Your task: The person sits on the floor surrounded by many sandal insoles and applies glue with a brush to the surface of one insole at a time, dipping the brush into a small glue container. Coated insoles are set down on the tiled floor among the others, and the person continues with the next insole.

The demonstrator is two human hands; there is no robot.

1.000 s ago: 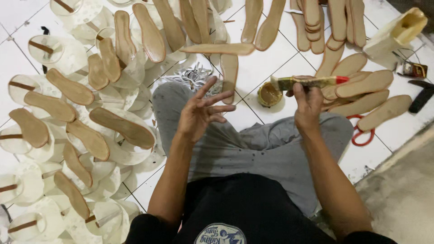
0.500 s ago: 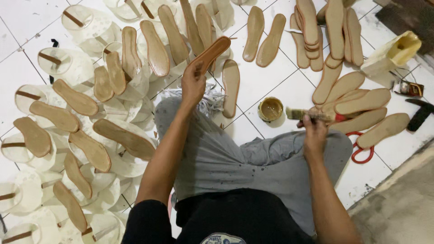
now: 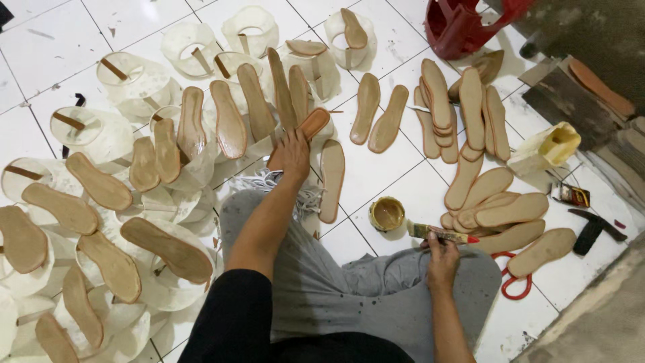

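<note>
My left hand (image 3: 293, 153) reaches forward and holds a tan shoe insole (image 3: 306, 129) by its near end, laying it among other insoles on the white tiled floor. My right hand (image 3: 441, 259) rests over my grey-trousered knee and grips a glue brush (image 3: 440, 233) with a red handle, bristles pointing left. A small round tin of yellowish glue (image 3: 387, 214) stands on the floor just left of the brush. Another insole (image 3: 331, 180) lies flat right of my left hand.
Several insoles rest on white shoe moulds at the left (image 3: 101, 188). A stack of insoles (image 3: 500, 212) lies at the right beside red scissors (image 3: 510, 286), a hammer (image 3: 591, 232), a yellow-lined container (image 3: 547, 149) and a red plastic stool (image 3: 463, 23).
My left hand has carried the insole forward and lowered it toward the floor among the others. My right hand with the brush has stayed near my knee. The view has shifted toward the right.
</note>
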